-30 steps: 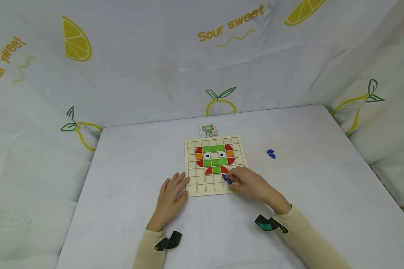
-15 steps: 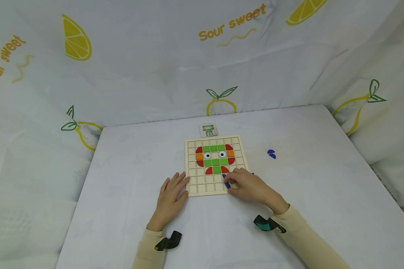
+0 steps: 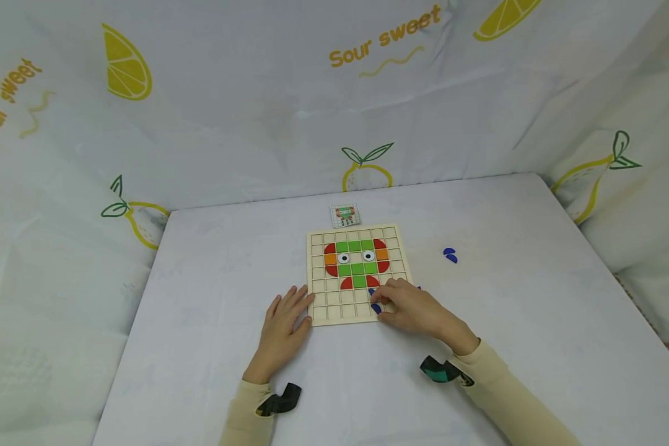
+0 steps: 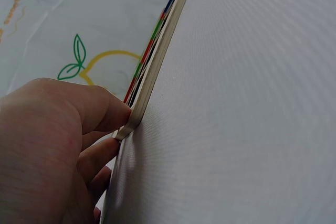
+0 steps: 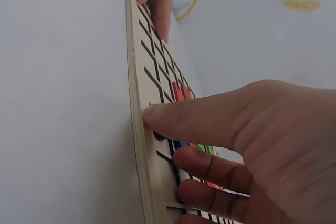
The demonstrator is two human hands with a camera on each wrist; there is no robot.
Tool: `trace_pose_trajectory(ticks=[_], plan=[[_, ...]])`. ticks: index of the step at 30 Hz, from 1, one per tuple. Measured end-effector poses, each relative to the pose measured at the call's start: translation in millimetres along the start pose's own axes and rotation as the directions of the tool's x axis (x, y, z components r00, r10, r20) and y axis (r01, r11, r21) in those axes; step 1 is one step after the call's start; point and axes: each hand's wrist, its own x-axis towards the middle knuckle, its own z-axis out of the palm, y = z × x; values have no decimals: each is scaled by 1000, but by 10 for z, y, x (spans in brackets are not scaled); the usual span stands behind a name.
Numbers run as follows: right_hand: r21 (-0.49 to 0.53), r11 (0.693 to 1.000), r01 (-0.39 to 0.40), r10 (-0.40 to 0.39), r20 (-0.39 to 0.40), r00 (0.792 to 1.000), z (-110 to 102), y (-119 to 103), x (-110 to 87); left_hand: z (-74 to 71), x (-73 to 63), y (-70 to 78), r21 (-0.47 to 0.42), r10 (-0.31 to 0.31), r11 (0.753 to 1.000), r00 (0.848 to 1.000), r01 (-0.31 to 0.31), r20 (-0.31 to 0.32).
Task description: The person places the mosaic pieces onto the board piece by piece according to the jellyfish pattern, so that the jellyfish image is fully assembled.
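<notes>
A pale wooden grid board (image 3: 329,313) lies on the table, bearing red, green, orange and eye tiles arranged as a face. My left hand (image 3: 281,331) rests along its left edge, fingers loosely extended; in the left wrist view, thumb and fingers touch the board's corner (image 4: 131,121). Over the board's lower right, my right hand (image 3: 412,308) has its thumb and curled fingers around a small blue rounded tile (image 3: 376,308). Just above it another blue tile (image 3: 371,291) shows partly beside the fingers. In the right wrist view the thumb (image 5: 184,121) reaches the front rim and hides most of the tile.
Two loose blue tiles (image 3: 450,255) lie to the right of the board. A blue tip (image 3: 420,287) peeks out behind my right hand. A small picture card (image 3: 345,215) lies beyond the board's far edge. A printed cloth backdrop (image 3: 245,124) rises behind the table.
The right hand has shifted slightly left and down; the blue tile it holds has moved down and left over the board, apart from the other blue tile. The left hand has stayed put.
</notes>
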Motion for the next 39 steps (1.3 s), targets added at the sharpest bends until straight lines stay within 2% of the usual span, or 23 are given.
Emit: trace_pose_trajectory(ticks=[6,13,20,26,33,39], plan=[[46,999,-16,17,-5,1000,-53,34,-8,11,-1,-22,14,31,999,999,-31,-17],[117,992,-51,58,-52,997,-223,113,-46,3,1,-19,12,26,1000,1000,-26,-7],[145,989,4,17,-140,990,-377,245,-127,-3,-4,-3,4,19,1000,1000,-19,-5],[132,991,-30,53,-180,982,-494,355,-170,2,-5,-2,6,9,1000,1000,-9,1],[89,996,-31,51,-234,971,-619,446,-227,3,-6,-5,1,11,1000,1000,-11,-3],[95,994,-54,78,-263,962,-695,565,-245,0,-12,-2,-3,16,1000,1000,-16,-6]])
